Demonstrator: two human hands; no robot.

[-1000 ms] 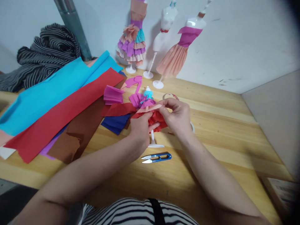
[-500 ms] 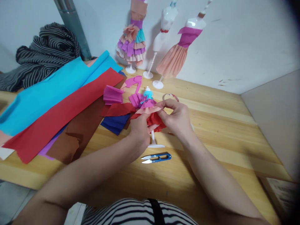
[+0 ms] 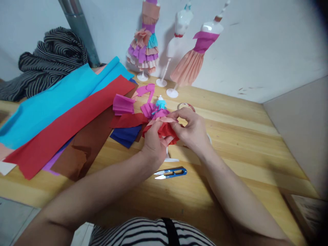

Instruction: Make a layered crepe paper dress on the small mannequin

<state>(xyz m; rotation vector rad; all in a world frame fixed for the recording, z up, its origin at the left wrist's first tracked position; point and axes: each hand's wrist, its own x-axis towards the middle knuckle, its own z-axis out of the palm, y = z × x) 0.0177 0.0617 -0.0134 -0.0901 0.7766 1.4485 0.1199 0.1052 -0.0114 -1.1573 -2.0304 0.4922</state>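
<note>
A small dress form (image 3: 160, 98) stands on the table in front of me, dressed in a blue top, a magenta waist and a layered crepe paper skirt (image 3: 167, 131) of peach over red. At the skirt's left side my left hand (image 3: 154, 145) is closed on the paper, thumb on top and fingers underneath. On the right, my right hand (image 3: 191, 128) pinches the edge of the peach layer between thumb and forefinger. The form's white base (image 3: 171, 160) shows below my hands. Just nearer to me lie blue-handled thread snips (image 3: 171, 173).
Long sheets of blue (image 3: 64, 89), red (image 3: 74, 124) and brown crepe paper (image 3: 93, 140) cover the table's left. Magenta pieces (image 3: 123, 104) and dark blue paper (image 3: 126, 136) lie beside the form. A tape roll (image 3: 186, 106) sits behind my right hand. Three dress forms (image 3: 172, 93) stand by the wall.
My left thumb has moved slightly up and right over the skirt. More of the red layer shows between my hands, while my right hand has shifted slightly left.
</note>
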